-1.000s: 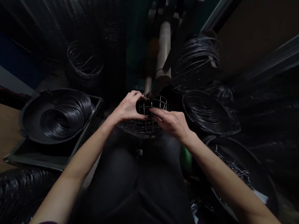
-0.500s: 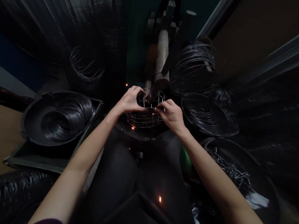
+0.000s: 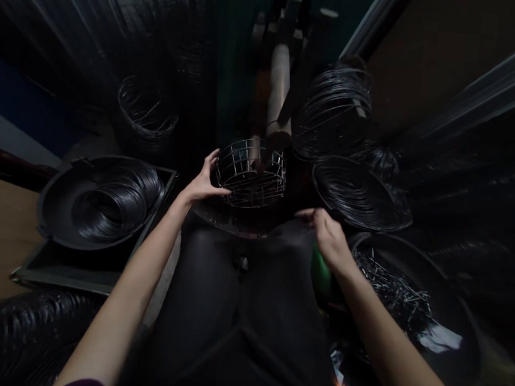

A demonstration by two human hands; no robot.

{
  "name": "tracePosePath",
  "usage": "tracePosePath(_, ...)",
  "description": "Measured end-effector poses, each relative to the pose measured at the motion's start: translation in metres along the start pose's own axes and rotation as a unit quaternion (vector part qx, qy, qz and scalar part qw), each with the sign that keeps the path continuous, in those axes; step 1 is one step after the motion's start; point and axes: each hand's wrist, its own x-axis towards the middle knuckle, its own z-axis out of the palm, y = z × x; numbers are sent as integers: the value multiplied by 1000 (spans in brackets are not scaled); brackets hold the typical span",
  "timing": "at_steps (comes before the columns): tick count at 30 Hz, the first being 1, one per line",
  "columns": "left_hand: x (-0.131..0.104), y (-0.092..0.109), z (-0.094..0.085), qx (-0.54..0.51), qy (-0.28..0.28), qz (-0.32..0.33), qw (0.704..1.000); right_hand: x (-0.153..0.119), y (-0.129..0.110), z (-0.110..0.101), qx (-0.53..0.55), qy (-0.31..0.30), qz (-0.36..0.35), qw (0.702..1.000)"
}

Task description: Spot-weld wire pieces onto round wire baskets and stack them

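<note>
A round wire basket (image 3: 248, 201) of crossed metal wires hangs around the lower end of a welding machine's arms. My left hand (image 3: 202, 183) grips its left side, thumb low on the near side and fingers at the upper rim. My right hand (image 3: 330, 236) is apart from the basket, to its lower right, with a finger stretched out to the left and the others partly curled. I see nothing held in it. Closest to that hand is a dark bowl (image 3: 469, 325) of short metal wire pieces (image 3: 391, 293).
The machine's thick grey upper arm (image 3: 280, 89) comes down above the basket. Wire rings (image 3: 111, 206) lie in a black basin (image 3: 56, 208) at left. More wire rings (image 3: 350, 190) and a wire coil (image 3: 334, 110) are at right. A white paper (image 3: 440, 338) lies in the bowl.
My right hand has let go of the basket's near rim and moved right and down. My left hand has shifted left, still on the basket. Sparks around the basket are gone.
</note>
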Motion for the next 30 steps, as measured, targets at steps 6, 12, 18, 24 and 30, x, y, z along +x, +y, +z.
tracePosePath(6,-19,-26,5,-81,82,-42,992,-68,58,30,-115,-202,6,973)
tracePosePath(12,-36,26,-7,1,59,59,997,-75,70,16,60,-203,79,974)
tracePosePath(18,-42,80,7,233,-5,149,961,-12,-26,7,137,-157,15,978)
tracePosePath(24,-42,91,18,297,-17,162,941,43,-70,25,-64,-169,-102,978)
tracePosePath(30,-40,88,22,280,-21,129,951,32,-75,32,-384,-173,-238,875)
